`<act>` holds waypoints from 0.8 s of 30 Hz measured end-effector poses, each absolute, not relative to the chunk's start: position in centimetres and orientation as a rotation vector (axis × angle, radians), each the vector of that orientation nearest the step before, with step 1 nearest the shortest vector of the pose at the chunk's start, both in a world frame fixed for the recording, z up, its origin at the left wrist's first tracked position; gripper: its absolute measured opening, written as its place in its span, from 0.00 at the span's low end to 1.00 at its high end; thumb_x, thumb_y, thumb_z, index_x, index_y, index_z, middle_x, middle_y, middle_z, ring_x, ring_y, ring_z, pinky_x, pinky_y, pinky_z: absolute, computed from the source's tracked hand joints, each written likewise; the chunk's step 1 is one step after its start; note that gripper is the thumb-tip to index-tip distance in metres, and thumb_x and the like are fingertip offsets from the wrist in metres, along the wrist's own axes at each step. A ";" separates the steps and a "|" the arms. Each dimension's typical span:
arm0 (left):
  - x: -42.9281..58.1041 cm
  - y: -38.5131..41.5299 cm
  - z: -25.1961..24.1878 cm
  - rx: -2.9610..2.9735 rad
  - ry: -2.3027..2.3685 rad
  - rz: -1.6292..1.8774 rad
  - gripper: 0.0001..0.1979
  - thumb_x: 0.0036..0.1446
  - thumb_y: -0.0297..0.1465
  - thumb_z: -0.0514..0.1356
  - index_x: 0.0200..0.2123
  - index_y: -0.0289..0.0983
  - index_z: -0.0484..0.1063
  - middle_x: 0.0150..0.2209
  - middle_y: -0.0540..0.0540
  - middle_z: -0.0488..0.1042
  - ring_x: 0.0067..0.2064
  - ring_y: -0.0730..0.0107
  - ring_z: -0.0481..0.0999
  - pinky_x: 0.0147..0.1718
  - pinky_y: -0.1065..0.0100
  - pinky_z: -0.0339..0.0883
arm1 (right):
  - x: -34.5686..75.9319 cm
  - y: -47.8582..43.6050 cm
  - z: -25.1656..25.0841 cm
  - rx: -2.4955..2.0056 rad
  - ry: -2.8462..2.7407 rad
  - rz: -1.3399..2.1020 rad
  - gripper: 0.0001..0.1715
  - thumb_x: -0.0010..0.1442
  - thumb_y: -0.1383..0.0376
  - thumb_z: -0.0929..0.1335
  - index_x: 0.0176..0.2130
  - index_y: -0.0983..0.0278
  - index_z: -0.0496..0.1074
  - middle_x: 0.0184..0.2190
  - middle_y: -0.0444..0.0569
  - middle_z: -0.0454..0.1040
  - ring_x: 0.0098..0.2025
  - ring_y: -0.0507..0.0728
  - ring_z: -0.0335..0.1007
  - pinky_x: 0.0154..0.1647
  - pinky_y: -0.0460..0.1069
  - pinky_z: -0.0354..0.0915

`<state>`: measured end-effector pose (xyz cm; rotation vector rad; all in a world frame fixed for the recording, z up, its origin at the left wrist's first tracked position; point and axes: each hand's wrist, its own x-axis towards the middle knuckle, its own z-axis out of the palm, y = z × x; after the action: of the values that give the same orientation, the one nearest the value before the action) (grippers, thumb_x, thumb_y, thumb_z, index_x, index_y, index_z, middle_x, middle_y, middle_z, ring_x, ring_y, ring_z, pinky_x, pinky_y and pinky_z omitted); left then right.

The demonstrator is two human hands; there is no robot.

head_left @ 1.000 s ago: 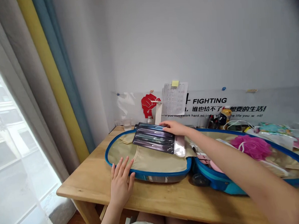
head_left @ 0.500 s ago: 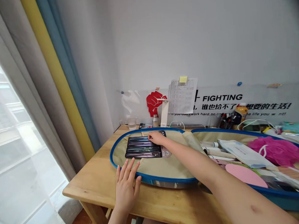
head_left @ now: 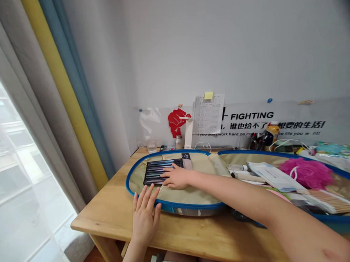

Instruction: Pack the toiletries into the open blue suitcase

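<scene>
A flat black pack (head_left: 154,172) of what look like toothbrushes lies inside the left half of an open blue-edged case (head_left: 198,193), on its beige lining. Over the pack's near right part rests my right hand (head_left: 177,177), its fingers stretched out and touching the pack. My right hand covers part of the pack. My left hand (head_left: 145,214) is open with fingers spread, its fingertips at the case's near left rim, holding nothing.
The case's right half holds a pink bath puff (head_left: 308,173), a white-and-blue packet (head_left: 275,175) and several tubes. Behind the case are a small glass (head_left: 152,145), a jar (head_left: 178,141) and a bottle (head_left: 271,134). The case sits on a wooden table (head_left: 108,210).
My right hand has moved from the pack's far right side to its near side, its fingers going from a pinch to stretched out. The left hand stays at the rim. The view shifted slightly.
</scene>
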<state>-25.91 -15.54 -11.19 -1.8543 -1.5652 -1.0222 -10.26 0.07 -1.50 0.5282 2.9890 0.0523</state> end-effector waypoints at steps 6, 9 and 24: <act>-25.9 -15.5 -11.3 -1.848 -1.577 -0.987 0.22 0.63 0.32 0.50 0.60 0.42 0.65 0.61 0.43 0.67 0.65 0.57 0.59 0.65 0.50 0.43 | -10.7 0.6 -3.1 0.715 2.922 -0.023 0.23 0.62 0.60 0.64 0.56 0.47 0.69 0.62 0.35 0.63 0.66 0.61 0.54 0.64 0.60 0.52; -25.9 -15.4 -11.3 -1.850 -1.565 -0.992 0.21 0.64 0.32 0.50 0.59 0.42 0.66 0.61 0.43 0.66 0.65 0.57 0.58 0.65 0.50 0.42 | -10.6 0.6 -3.4 0.783 2.964 -0.136 0.23 0.59 0.62 0.67 0.54 0.48 0.72 0.61 0.35 0.66 0.65 0.61 0.56 0.66 0.57 0.51; -25.9 -15.5 -11.3 -1.838 -1.543 -1.019 0.20 0.64 0.33 0.50 0.58 0.41 0.66 0.60 0.43 0.68 0.64 0.59 0.61 0.65 0.54 0.42 | 5.6 3.0 6.7 1.783 2.701 -0.065 0.26 0.64 0.61 0.60 0.60 0.61 0.66 0.61 0.50 0.66 0.63 0.58 0.59 0.64 0.53 0.54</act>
<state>-25.92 -15.49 -11.31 -1.8376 -1.5426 -1.0195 5.60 2.96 6.73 1.7831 2.7012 -0.0651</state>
